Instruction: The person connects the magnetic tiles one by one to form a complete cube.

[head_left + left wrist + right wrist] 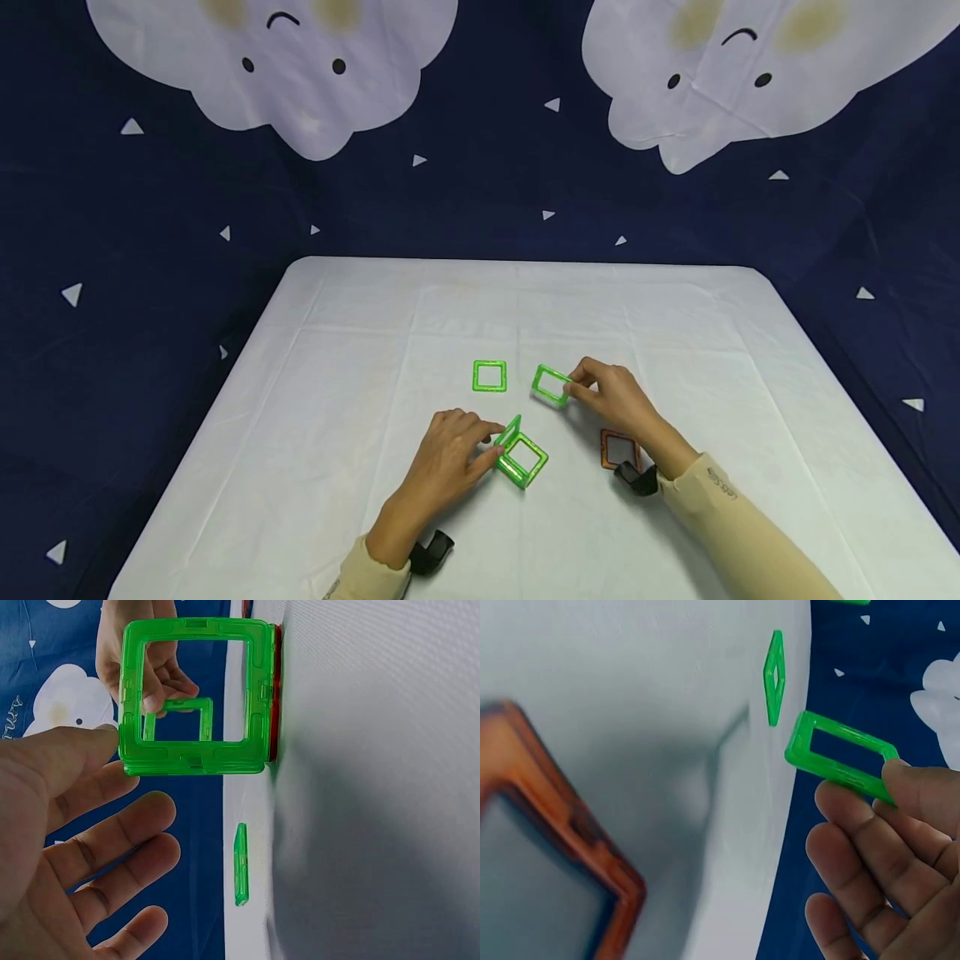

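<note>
Left of centre, my left hand pinches the side of a small build of green square magnetic tiles between thumb and index finger. One tile lies low and others stand up from it. In the left wrist view, a thin red edge runs along the bottom of the upright green tile. My right hand holds a single green square tile by one edge, tilted and raised over the table, with thumb and fingertips. Its other fingers are loosely bent.
Another green square tile lies flat on the white-covered table beyond the build. An orange-brown square tile lies beneath my right wrist. Black cameras are worn on both wrists. A dark blue cloth with clouds hangs behind the table.
</note>
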`<action>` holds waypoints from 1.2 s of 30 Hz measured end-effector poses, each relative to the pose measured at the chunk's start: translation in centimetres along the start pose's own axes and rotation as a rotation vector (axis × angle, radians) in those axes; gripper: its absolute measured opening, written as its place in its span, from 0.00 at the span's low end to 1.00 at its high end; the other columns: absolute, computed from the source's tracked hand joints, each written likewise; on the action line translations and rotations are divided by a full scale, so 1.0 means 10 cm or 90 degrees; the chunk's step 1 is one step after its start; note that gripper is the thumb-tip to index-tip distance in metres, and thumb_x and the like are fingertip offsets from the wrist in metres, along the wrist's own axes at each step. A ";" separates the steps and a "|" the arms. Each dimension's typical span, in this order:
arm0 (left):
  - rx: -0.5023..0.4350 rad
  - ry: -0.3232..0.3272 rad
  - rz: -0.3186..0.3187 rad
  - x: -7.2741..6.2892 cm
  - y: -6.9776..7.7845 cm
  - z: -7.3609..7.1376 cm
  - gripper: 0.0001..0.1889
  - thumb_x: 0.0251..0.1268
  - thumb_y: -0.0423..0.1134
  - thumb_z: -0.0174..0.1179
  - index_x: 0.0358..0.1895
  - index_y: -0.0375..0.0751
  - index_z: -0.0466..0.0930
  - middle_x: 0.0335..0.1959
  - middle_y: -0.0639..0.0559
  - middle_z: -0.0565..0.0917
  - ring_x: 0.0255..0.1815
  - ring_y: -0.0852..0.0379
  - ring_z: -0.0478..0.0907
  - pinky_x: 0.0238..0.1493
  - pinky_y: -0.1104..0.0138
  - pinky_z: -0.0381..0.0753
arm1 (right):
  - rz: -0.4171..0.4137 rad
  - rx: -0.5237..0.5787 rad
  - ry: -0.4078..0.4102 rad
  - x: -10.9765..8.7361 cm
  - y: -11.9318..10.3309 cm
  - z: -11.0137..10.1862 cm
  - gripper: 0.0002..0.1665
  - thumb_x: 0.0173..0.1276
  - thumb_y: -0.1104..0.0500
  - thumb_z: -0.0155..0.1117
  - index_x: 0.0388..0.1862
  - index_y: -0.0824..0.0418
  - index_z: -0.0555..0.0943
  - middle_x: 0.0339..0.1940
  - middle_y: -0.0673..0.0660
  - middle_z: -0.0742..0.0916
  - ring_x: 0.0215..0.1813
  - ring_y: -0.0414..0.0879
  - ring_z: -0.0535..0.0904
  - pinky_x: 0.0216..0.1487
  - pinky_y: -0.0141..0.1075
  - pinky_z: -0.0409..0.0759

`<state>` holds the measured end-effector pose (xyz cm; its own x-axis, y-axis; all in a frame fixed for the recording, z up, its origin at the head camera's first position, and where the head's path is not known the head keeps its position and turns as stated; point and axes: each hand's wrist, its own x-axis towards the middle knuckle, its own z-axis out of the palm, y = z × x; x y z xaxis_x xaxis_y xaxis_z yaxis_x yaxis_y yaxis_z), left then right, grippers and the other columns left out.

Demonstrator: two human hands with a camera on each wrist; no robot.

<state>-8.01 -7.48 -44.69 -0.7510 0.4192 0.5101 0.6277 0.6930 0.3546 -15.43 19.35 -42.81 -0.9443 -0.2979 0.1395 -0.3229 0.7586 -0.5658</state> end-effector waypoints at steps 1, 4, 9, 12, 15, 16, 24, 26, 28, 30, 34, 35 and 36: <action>0.000 0.000 0.000 0.00 0.00 0.00 0.11 0.54 0.45 0.68 0.41 0.50 0.85 0.25 0.59 0.80 0.30 0.63 0.73 0.50 0.61 0.73 | -0.003 -0.004 0.007 -0.02 -0.01 0.01 0.05 0.62 0.54 0.66 0.33 0.53 0.80 0.30 0.50 0.88 0.37 0.47 0.82 0.39 0.41 0.75; -0.002 -0.002 -0.002 0.00 0.00 0.00 0.11 0.54 0.45 0.67 0.41 0.50 0.84 0.25 0.59 0.81 0.30 0.63 0.73 0.50 0.61 0.73 | -0.007 -0.009 0.028 -0.10 -0.04 0.05 0.06 0.61 0.55 0.67 0.32 0.54 0.79 0.30 0.50 0.88 0.37 0.49 0.82 0.45 0.47 0.76; -0.003 -0.004 -0.004 0.00 0.01 0.00 0.12 0.54 0.45 0.67 0.42 0.50 0.84 0.26 0.59 0.81 0.30 0.64 0.73 0.50 0.61 0.73 | -0.015 0.003 0.058 -0.24 -0.09 0.12 0.06 0.59 0.58 0.68 0.30 0.54 0.79 0.28 0.51 0.88 0.34 0.47 0.82 0.57 0.56 0.72; -0.001 -0.004 -0.003 0.00 0.01 0.00 0.11 0.54 0.45 0.67 0.42 0.51 0.84 0.26 0.59 0.81 0.30 0.64 0.73 0.50 0.61 0.73 | -0.016 0.006 0.082 -0.31 -0.12 0.17 0.06 0.58 0.59 0.69 0.28 0.54 0.79 0.27 0.49 0.88 0.33 0.45 0.81 0.54 0.55 0.74; 0.000 -0.004 -0.003 0.00 0.01 0.00 0.11 0.54 0.45 0.67 0.41 0.51 0.84 0.25 0.59 0.81 0.30 0.63 0.73 0.50 0.61 0.72 | -0.021 -0.002 0.105 -0.39 -0.15 0.21 0.07 0.57 0.60 0.70 0.27 0.53 0.78 0.25 0.48 0.87 0.32 0.45 0.79 0.46 0.46 0.76; 0.002 -0.003 -0.002 0.00 0.01 0.00 0.11 0.54 0.45 0.67 0.41 0.51 0.84 0.25 0.59 0.81 0.30 0.63 0.73 0.50 0.61 0.72 | -0.024 -0.007 0.111 -0.41 -0.16 0.23 0.07 0.56 0.60 0.71 0.27 0.53 0.78 0.25 0.47 0.87 0.31 0.44 0.78 0.43 0.43 0.75; 0.009 -0.004 -0.001 0.01 0.01 0.01 0.11 0.54 0.44 0.67 0.41 0.51 0.84 0.25 0.59 0.81 0.30 0.63 0.73 0.50 0.61 0.73 | -0.030 -0.024 0.128 -0.52 -0.24 0.31 0.11 0.51 0.60 0.74 0.24 0.52 0.78 0.23 0.47 0.86 0.29 0.44 0.76 0.31 0.32 0.69; 0.008 -0.007 -0.002 0.01 0.01 0.00 0.11 0.55 0.45 0.67 0.42 0.52 0.84 0.25 0.59 0.81 0.30 0.63 0.73 0.50 0.61 0.73 | -0.032 -0.031 0.131 -0.54 -0.26 0.33 0.11 0.51 0.60 0.74 0.23 0.52 0.78 0.23 0.47 0.86 0.30 0.45 0.77 0.30 0.33 0.69; 0.010 -0.008 -0.001 0.01 0.01 0.00 0.11 0.55 0.45 0.67 0.42 0.52 0.84 0.25 0.60 0.81 0.30 0.63 0.73 0.50 0.62 0.73 | -0.032 -0.042 0.135 -0.55 -0.28 0.35 0.12 0.50 0.60 0.75 0.23 0.52 0.77 0.23 0.46 0.85 0.30 0.45 0.77 0.29 0.33 0.70; 0.012 -0.008 0.000 0.01 0.01 0.00 0.10 0.55 0.45 0.66 0.42 0.52 0.84 0.25 0.60 0.80 0.30 0.63 0.73 0.50 0.62 0.73 | -0.039 -0.052 0.139 -0.56 -0.29 0.36 0.13 0.49 0.59 0.75 0.22 0.52 0.77 0.23 0.46 0.86 0.31 0.45 0.78 0.30 0.34 0.72; 0.012 -0.008 0.003 0.01 0.00 0.00 0.10 0.56 0.46 0.66 0.42 0.52 0.84 0.25 0.60 0.80 0.30 0.63 0.73 0.49 0.62 0.73 | -0.049 -0.067 0.145 -0.58 -0.29 0.39 0.13 0.49 0.59 0.76 0.21 0.51 0.77 0.21 0.46 0.85 0.30 0.44 0.78 0.31 0.35 0.74; 0.012 -0.008 0.003 0.01 0.00 -0.01 0.11 0.56 0.45 0.66 0.42 0.52 0.84 0.25 0.60 0.80 0.30 0.63 0.73 0.49 0.62 0.73 | -0.055 -0.068 0.147 -0.58 -0.29 0.39 0.13 0.48 0.59 0.76 0.21 0.51 0.77 0.21 0.46 0.85 0.30 0.44 0.78 0.31 0.35 0.74; 0.012 -0.009 0.003 0.01 0.00 -0.01 0.10 0.56 0.46 0.66 0.42 0.52 0.84 0.25 0.60 0.80 0.30 0.63 0.73 0.49 0.62 0.73 | -0.059 -0.068 0.149 -0.58 -0.29 0.40 0.13 0.48 0.59 0.76 0.21 0.51 0.77 0.21 0.45 0.84 0.29 0.43 0.78 0.31 0.35 0.74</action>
<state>-8.05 -7.45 -44.58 -0.7511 0.4301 0.5008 0.6269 0.7024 0.3371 -8.79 16.60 -45.25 -0.8949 -0.2366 0.3785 -0.4022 0.7951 -0.4539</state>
